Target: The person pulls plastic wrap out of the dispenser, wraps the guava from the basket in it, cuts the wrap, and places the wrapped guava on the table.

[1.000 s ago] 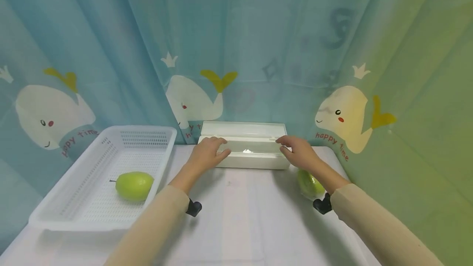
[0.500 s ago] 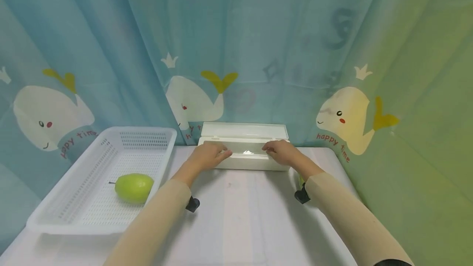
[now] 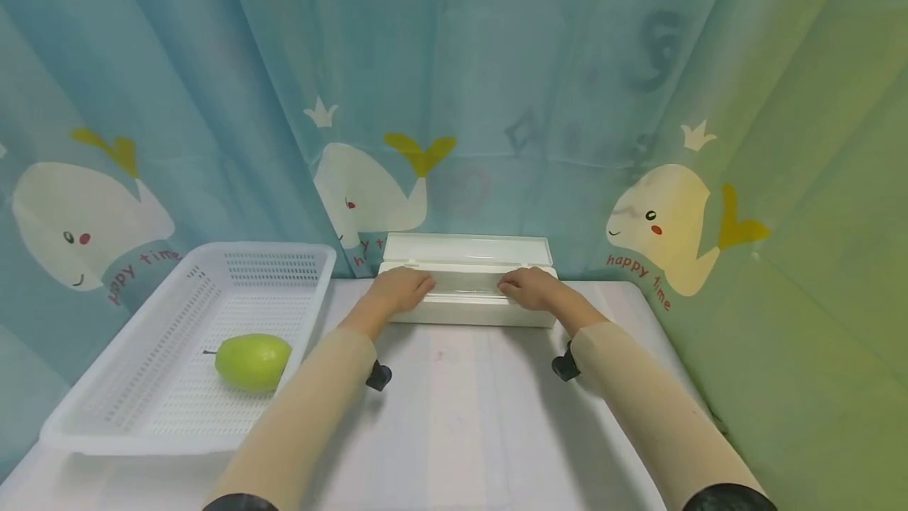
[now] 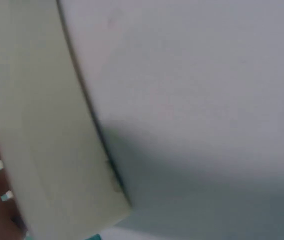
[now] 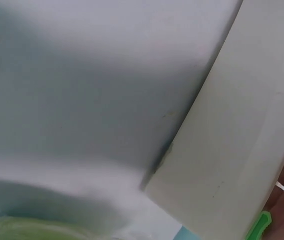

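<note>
A long white cling film box [image 3: 471, 313] stands at the back of the table, its lid [image 3: 468, 248] raised behind it. Glossy clear film [image 3: 464, 283] shows in the opening. My left hand [image 3: 400, 291] is at the left end, thumb and fingers drawn together as if pinching the film. At the right end, my right hand [image 3: 532, 289] pinches in the same way. Both wrist views show the box's front wall [image 4: 47, 120] hiding most of the fingers; the pinched edge itself is hidden. A small green plastic piece [image 5: 259, 226] shows beside the box.
To the left sits a white perforated basket [image 3: 322, 298] with a green pear [image 3: 253, 362] in it. A green fruit in clear wrap [image 5: 32, 229] lies near the box's right end, hidden behind my right arm in the head view. A whale-print curtain [image 3: 496, 101] hangs close behind.
My right hand has moved left along the box, its forearm now covering the wrapped fruit. Both thumbs, spread apart before, have come in against the fingers. The box has stayed in place.
</note>
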The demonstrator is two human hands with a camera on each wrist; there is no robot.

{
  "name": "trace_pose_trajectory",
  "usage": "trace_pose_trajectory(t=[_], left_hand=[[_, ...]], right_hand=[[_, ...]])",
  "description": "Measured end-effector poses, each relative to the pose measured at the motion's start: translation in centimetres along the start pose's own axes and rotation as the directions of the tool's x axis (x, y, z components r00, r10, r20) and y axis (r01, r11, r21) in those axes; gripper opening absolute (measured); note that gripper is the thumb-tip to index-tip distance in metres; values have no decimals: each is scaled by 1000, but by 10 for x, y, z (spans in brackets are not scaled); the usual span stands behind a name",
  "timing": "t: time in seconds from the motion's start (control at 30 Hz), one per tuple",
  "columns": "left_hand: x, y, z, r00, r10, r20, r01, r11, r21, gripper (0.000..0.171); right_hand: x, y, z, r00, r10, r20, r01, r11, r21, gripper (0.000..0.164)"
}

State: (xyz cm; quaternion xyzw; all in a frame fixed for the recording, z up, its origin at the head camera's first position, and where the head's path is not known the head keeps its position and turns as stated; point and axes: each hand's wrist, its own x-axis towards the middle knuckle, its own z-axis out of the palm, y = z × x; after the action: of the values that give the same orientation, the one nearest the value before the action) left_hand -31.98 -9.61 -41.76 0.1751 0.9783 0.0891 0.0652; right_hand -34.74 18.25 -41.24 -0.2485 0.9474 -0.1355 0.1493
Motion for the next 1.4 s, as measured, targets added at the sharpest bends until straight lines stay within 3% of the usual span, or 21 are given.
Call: trace_pose_trajectory(t=[0.13,0.23,0.4,0.57,0.8,0.97,1.23,1.3,1.4], left_hand=[[6,1,-8,997,-35,70,35,999,5,30],[10,2,-10,993,-78,85,78,997,-2,27],[14,4,-8,990,-137,29,136,990,34,29],[16,7,-6,988,-147,-50,151,984,97,27],[15,12,1,990,-86,-110,106,977,183,10],[15,17,0,995,-22,-98,48,960,274,15],[12,15,1,995,27,-99,1,962,271,6],[11,14,2,994,46,-98,-16,957,291,11],[10,15,1,994,78,-77,-50,948,314,34]], right_hand=[[1,-5,-1,1000,26,6,-26,999,20,36],[4,-7,-1,999,39,-7,-39,999,19,34],[7,-8,1,994,98,-41,-97,994,41,29],[7,-13,1,978,192,-80,-188,980,64,22],[10,-19,5,957,255,-137,-255,967,22,20],[11,-17,4,965,242,-99,-249,966,-65,27],[13,-17,-2,986,164,-19,-165,981,-101,19],[14,-16,-1,992,126,-32,-128,989,-76,17],[14,-13,-1,995,79,-64,-81,996,-29,19]])
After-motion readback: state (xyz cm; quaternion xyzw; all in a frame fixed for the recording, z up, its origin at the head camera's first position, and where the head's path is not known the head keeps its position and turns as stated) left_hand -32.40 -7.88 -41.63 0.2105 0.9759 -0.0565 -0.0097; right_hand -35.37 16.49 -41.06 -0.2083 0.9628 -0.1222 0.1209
